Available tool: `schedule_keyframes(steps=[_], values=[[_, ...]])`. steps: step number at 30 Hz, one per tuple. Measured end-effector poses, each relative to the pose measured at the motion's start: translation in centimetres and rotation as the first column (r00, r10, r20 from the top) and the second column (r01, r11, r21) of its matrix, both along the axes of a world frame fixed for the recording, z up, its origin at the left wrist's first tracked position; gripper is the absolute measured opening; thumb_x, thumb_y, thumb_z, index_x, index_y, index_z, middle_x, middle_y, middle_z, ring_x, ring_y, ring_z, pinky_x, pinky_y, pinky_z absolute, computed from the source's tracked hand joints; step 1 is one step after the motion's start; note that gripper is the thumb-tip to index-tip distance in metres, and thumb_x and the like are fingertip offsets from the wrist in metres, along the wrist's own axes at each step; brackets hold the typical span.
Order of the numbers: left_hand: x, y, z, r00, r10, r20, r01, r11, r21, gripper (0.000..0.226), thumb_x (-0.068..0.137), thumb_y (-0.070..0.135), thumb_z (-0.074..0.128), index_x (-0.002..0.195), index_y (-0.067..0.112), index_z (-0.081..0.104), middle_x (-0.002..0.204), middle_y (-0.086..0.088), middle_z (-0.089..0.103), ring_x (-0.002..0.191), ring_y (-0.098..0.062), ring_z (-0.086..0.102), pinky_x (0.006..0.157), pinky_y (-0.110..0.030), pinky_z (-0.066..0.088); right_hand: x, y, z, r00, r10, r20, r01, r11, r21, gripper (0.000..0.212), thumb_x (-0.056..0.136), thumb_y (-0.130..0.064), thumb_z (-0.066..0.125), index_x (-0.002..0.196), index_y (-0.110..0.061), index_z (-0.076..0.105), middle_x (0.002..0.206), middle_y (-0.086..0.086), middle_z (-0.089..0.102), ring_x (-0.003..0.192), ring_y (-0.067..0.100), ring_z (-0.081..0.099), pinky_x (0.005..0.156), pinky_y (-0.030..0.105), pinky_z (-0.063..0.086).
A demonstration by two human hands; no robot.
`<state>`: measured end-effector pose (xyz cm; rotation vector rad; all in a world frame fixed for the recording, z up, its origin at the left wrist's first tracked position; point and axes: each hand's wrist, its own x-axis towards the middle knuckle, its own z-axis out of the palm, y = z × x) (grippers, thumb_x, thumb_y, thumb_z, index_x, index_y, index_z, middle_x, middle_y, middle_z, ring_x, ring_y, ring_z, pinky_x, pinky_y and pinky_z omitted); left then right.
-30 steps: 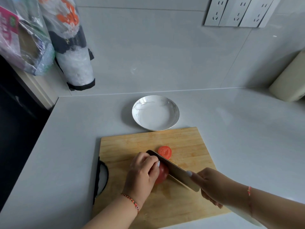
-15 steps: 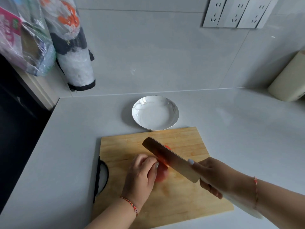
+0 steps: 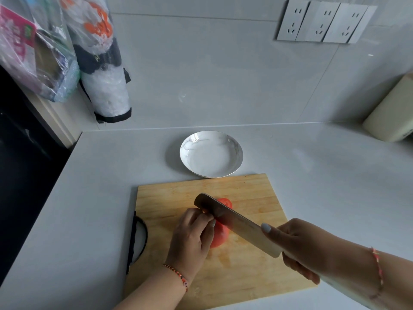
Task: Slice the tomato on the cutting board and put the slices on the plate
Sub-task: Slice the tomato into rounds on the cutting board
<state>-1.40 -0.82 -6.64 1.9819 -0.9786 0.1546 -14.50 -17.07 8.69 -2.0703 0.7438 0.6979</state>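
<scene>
A red tomato (image 3: 220, 237) lies on the wooden cutting board (image 3: 252, 198), pinned under the curled fingers of my left hand (image 3: 192, 238). My right hand (image 3: 297, 240) grips the handle of a broad cleaver (image 3: 234, 220), index finger laid on the blade. The blade rests tilted across the top of the tomato, beside my left fingertips. One cut tomato slice (image 3: 225, 202) lies flat just beyond the blade, partly hidden by it. A white marbled plate (image 3: 211, 154) sits behind the board with nothing in it.
Wet juice stains the board near the tomato. The board's black handle (image 3: 139, 239) sticks out at its left edge. Plastic-wrapped bags (image 3: 100, 63) hang at the back left, a cream appliance (image 3: 388, 117) stands at the far right, and wall sockets (image 3: 321, 22) are above.
The cleaver rose from its finished cut, lifted clear, then came back down onto the tomato a little further left. My left hand stayed on the tomato.
</scene>
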Motion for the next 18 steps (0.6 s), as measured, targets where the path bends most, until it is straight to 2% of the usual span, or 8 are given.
schedule_keyframes(steps=[2, 4, 7, 12, 16, 18], values=[[0.0, 0.0, -0.1, 1.0, 0.006, 0.004, -0.006, 1.0, 0.002, 0.024, 0.091, 0.03, 0.048, 0.098, 0.018, 0.067, 0.097, 0.001, 0.056, 0.085, -0.011, 0.058, 0.075, -0.017, 0.046, 0.4, 0.0, -0.3, 1.0, -0.007, 0.005, 0.007, 1.0, 0.005, 0.084, 0.074, -0.072, 0.029, 0.082, 0.005, 0.062, 0.037, -0.004, 0.05, 0.029, 0.008, 0.044, 0.053, 0.024, 0.047], [0.0, 0.0, -0.1, 1.0, 0.01, 0.005, -0.01, 1.0, 0.007, 0.025, 0.091, 0.031, 0.048, 0.097, 0.017, 0.068, 0.096, 0.0, 0.057, 0.084, -0.012, 0.058, 0.075, -0.017, 0.046, 1.1, 0.3, -0.7, 0.999, -0.017, 0.032, 0.018, 1.0, -0.017, 0.068, 0.084, -0.067, 0.03, 0.067, -0.006, 0.055, 0.037, -0.004, 0.05, 0.029, 0.009, 0.044, 0.051, 0.023, 0.046], [-0.1, -0.1, 0.0, 1.0, 0.02, -0.009, -0.02, 1.0, 0.012, 0.027, 0.091, 0.032, 0.047, 0.096, 0.016, 0.069, 0.095, -0.001, 0.058, 0.084, -0.012, 0.059, 0.076, -0.016, 0.046, 2.7, 0.9, -1.1, 0.998, -0.007, 0.07, 0.01, 0.999, -0.035, 0.063, 0.089, -0.063, 0.031, 0.06, -0.011, 0.051, 0.043, 0.001, 0.052, 0.032, 0.011, 0.045, 0.049, 0.021, 0.046], [-0.1, -0.1, 0.0, 1.0, 0.025, -0.012, -0.025, 1.0, 0.008, 0.022, 0.09, 0.031, 0.048, 0.096, 0.019, 0.066, 0.095, -0.001, 0.057, 0.085, -0.012, 0.057, 0.075, -0.014, 0.044, 3.8, 1.1, -1.8, 0.997, 0.017, 0.08, -0.015, 0.999, -0.033, 0.065, 0.088, -0.064, 0.03, 0.064, -0.008, 0.054, 0.047, 0.003, 0.053, 0.034, 0.012, 0.047, 0.044, 0.019, 0.044], [-0.1, 0.0, -0.1, 1.0, 0.018, -0.01, -0.018, 1.0, 0.005, 0.017, 0.09, 0.029, 0.05, 0.095, 0.02, 0.063, 0.095, 0.001, 0.056, 0.085, -0.01, 0.055, 0.078, -0.007, 0.037, 1.7, 0.4, -1.6, 1.0, 0.007, 0.004, -0.007, 1.0, 0.003, 0.068, 0.086, -0.063, 0.031, 0.075, -0.003, 0.06, 0.034, -0.005, 0.049, 0.027, 0.006, 0.043, 0.05, 0.023, 0.046], [0.0, 0.0, -0.2, 1.0, 0.012, 0.002, -0.012, 1.0, -0.004, 0.013, 0.089, 0.027, 0.051, 0.095, 0.022, 0.061, 0.095, 0.002, 0.055, 0.085, -0.01, 0.054, 0.076, -0.009, 0.038, 0.8, 0.0, -1.3, 0.999, -0.002, -0.038, 0.003, 1.0, 0.021, 0.069, 0.08, -0.066, 0.031, 0.076, -0.003, 0.06, 0.033, -0.005, 0.049, 0.026, 0.005, 0.042, 0.053, 0.025, 0.046]])
